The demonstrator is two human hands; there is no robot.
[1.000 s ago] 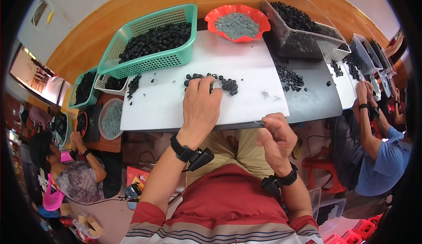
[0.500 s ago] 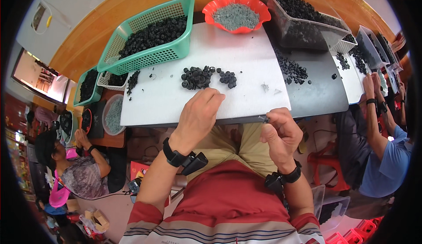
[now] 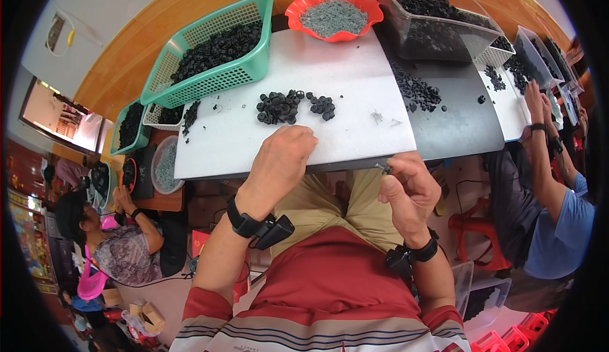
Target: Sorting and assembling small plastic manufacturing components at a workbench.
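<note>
My left hand (image 3: 285, 158) is closed, fingers curled, over the near part of a white board (image 3: 219, 139); whatever is in its fingertips is hidden. Just beyond it lies a heap of small round black parts (image 3: 277, 108), with a smaller cluster of black parts (image 3: 323, 107) to the right. Off the board's near right edge, my right hand (image 3: 411, 190) pinches a small black part with a screw (image 3: 384, 169) between thumb and fingers; thin grey metal sticks out to the left. A few loose grey screws (image 3: 377, 117) lie on the board's right side.
At the back stand a green basket (image 3: 254, 69) of black parts, a red scalloped bowl (image 3: 360, 33) of grey screws and a clear bin (image 3: 438, 41) of black parts. More black parts (image 3: 415, 92) lie on a dark board. People sit working on both sides.
The view has shifted slightly, so the table things sit a little further left. Both hands keep nearly the same pose; the metal at my right fingertips shows more plainly.
</note>
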